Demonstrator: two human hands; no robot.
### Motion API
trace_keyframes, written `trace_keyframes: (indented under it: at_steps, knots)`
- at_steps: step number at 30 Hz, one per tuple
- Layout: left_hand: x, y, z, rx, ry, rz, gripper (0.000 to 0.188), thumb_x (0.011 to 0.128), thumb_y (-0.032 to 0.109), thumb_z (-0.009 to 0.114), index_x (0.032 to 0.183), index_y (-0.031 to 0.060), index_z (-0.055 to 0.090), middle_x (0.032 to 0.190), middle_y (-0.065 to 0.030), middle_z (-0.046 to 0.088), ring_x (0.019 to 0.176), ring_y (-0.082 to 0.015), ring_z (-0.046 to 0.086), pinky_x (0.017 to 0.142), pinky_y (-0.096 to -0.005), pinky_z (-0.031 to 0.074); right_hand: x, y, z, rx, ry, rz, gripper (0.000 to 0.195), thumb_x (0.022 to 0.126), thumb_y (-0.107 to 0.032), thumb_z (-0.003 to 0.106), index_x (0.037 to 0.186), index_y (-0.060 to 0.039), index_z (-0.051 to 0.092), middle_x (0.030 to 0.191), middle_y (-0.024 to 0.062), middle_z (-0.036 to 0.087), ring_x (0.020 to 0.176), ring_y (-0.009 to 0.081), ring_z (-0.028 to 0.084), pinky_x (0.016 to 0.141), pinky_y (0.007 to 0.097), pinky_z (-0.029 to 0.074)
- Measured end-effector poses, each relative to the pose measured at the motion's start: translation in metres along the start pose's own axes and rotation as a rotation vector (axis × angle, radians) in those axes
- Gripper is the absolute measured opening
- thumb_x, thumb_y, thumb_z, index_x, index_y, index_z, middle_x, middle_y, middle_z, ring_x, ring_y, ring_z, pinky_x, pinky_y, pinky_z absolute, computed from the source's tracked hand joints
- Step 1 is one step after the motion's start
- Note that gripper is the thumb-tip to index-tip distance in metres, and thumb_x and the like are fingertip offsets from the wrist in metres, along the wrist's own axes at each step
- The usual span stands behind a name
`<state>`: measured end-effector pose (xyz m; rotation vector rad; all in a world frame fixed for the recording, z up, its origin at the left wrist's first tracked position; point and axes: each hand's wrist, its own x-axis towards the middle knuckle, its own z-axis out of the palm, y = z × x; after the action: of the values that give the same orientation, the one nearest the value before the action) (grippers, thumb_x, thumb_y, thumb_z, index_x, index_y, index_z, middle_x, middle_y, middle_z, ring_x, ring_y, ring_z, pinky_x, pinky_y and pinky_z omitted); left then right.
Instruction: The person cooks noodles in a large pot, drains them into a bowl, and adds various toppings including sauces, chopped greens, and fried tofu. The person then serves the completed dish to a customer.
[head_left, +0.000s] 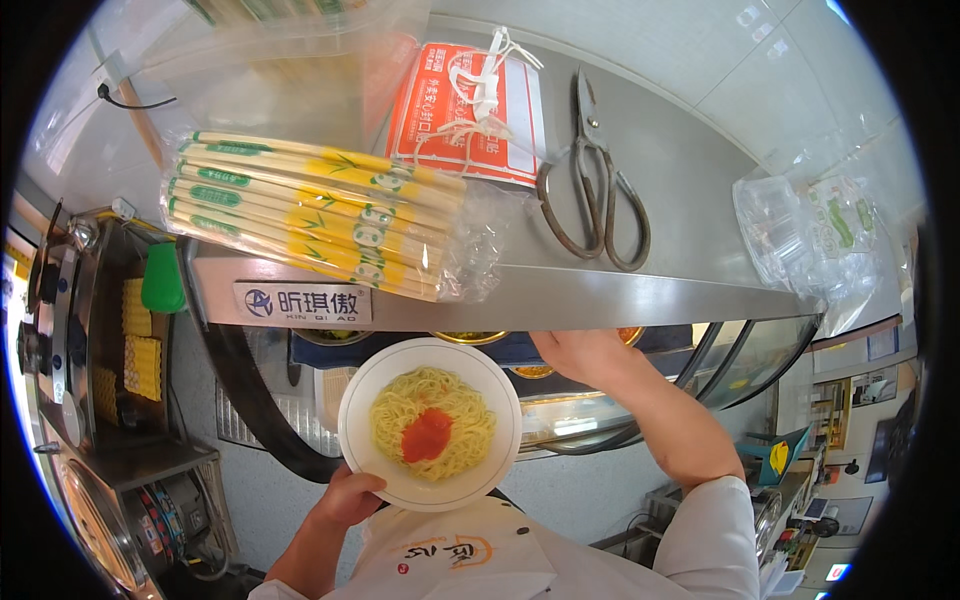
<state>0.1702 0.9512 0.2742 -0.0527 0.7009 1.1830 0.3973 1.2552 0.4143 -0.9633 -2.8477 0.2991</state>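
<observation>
My left hand (351, 493) grips the lower left rim of a white plate or shallow bowl (356, 420). Noodles (465, 401) lie in it, with a patch of red sauce (427, 435) on top. My right hand (574, 356) reaches under the front edge of a steel shelf (675, 296), and its fingers are hidden there. Near it are several round food containers: one with green contents (469, 337), one with yellow-orange contents (532, 371) and one with reddish contents (630, 334).
Packaged chopsticks (322, 217), red printed packets (427, 112), large metal scissors (592, 165) and bagged clear plastic containers (772, 225) lie on the shelf. A curved black frame (262, 412) borders the counter at left. Egg trays (142, 367) and a green container (161, 277) stand further left.
</observation>
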Motion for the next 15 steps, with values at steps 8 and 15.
trace_keyframes:
  at_steps: [8,15]
  knots:
    - [0.002,0.007,0.000,0.014,-0.021,-0.025,0.063,0.080,-0.007,0.052,0.142,-0.0049,0.041,0.138,-0.0205,0.054,0.126,-0.0341,0.056,0.106,-0.0459,0.047,-0.004,-0.018,0.033,0.576,0.283,0.191,0.016,0.100,-0.012,0.056,0.097,0.0004,0.064,0.078,0.0062,0.065,0.068,0.0165,0.060,0.060,0.0309,0.048]
    - [0.005,0.008,0.001,0.089,-0.040,0.027,0.065,0.081,-0.006,0.051,0.144,-0.0023,0.038,0.138,-0.0188,0.054,0.126,-0.0329,0.056,0.106,-0.0456,0.047,-0.014,-0.033,0.039,1.113,0.226,0.689,0.029,0.103,-0.020,0.055,0.081,-0.0023,0.061,0.067,0.0024,0.059,0.051,0.0078,0.050,0.043,0.0234,0.037]
